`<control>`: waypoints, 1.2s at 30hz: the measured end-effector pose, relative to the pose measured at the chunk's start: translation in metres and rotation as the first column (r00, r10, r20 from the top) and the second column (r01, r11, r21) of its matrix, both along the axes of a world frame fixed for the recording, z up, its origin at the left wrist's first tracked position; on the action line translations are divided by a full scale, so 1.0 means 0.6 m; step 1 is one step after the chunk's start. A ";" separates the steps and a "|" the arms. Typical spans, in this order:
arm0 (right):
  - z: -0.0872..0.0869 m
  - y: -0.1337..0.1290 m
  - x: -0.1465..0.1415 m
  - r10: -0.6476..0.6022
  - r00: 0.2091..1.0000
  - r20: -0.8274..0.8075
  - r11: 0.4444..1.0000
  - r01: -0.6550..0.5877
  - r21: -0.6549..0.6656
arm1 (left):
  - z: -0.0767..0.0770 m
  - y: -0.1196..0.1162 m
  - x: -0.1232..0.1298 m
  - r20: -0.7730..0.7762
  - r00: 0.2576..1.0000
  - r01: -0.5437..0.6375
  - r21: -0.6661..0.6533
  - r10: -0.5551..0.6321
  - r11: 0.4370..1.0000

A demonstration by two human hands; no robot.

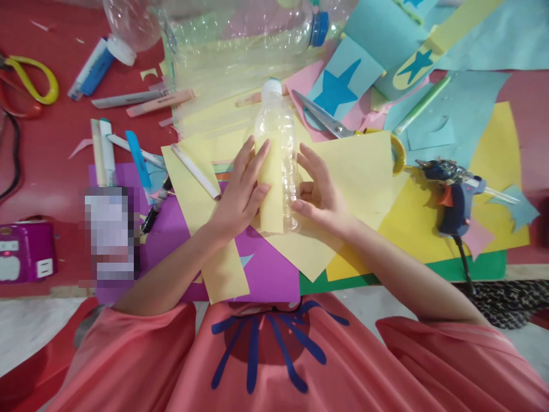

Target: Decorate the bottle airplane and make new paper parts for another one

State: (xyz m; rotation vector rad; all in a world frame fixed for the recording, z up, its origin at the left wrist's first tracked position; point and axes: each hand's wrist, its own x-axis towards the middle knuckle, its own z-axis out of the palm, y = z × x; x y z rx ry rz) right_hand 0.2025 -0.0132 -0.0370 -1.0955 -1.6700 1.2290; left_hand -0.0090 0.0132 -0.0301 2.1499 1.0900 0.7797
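A small clear plastic bottle with a white cap lies on the papers, cap pointing away from me. A pale yellow paper strip runs lengthwise along its left side. My left hand rests its fingers on the strip and the bottle's left side, fingers apart. My right hand is at the bottle's right side, fingers curved and apart, the thumb at the bottle's edge. Under the bottle and to its right is a pale yellow sheet.
Scissors lie beyond the bottle. To the right is a glue gun with a cord. Large clear bottles are at the back. Markers, a phone and a purple box are on the left.
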 end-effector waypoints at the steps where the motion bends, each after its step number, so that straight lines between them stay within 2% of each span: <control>1: 0.000 0.001 0.000 0.018 1.000 -0.018 1.000 -0.018 -0.004 | 0.000 0.000 0.000 -0.005 1.000 -0.016 0.001 0.016 1.000; 3: 0.001 0.002 0.000 0.046 0.998 -0.033 0.999 -0.046 0.002 | -0.002 0.001 -0.001 -0.007 0.999 -0.038 0.010 0.038 0.999; 8: -0.001 0.003 -0.002 0.031 0.999 -0.026 0.999 -0.031 0.024 | -0.013 0.005 -0.004 0.000 1.000 0.007 0.074 -0.007 0.997; 12: -0.001 0.001 -0.002 0.021 0.999 -0.049 1.000 -0.019 0.023 | -0.008 0.002 -0.002 -0.013 0.999 -0.049 0.026 0.049 0.998; 16: 0.002 0.000 -0.002 -0.009 0.998 -0.063 0.998 0.012 0.055 | -0.004 0.000 -0.001 0.012 0.999 -0.037 0.007 0.037 0.999; 22: 0.004 -0.001 -0.002 -0.014 1.000 -0.003 0.998 0.014 0.068 | -0.011 0.001 0.000 0.031 0.998 -0.054 0.011 0.054 0.998; 28: 0.004 -0.001 -0.002 -0.058 0.995 0.078 0.972 0.038 0.233 | -0.004 -0.004 0.003 0.017 0.998 -0.068 0.044 0.067 0.997; 32: 0.008 -0.001 -0.004 -0.094 0.987 0.129 0.958 0.054 0.283 | 0.005 -0.004 0.003 0.005 0.998 -0.058 0.139 0.057 0.989; 36: 0.015 -0.001 -0.007 -0.093 0.978 0.188 0.938 0.023 0.346 | 0.010 -0.002 0.003 0.011 0.999 -0.051 0.168 0.050 0.985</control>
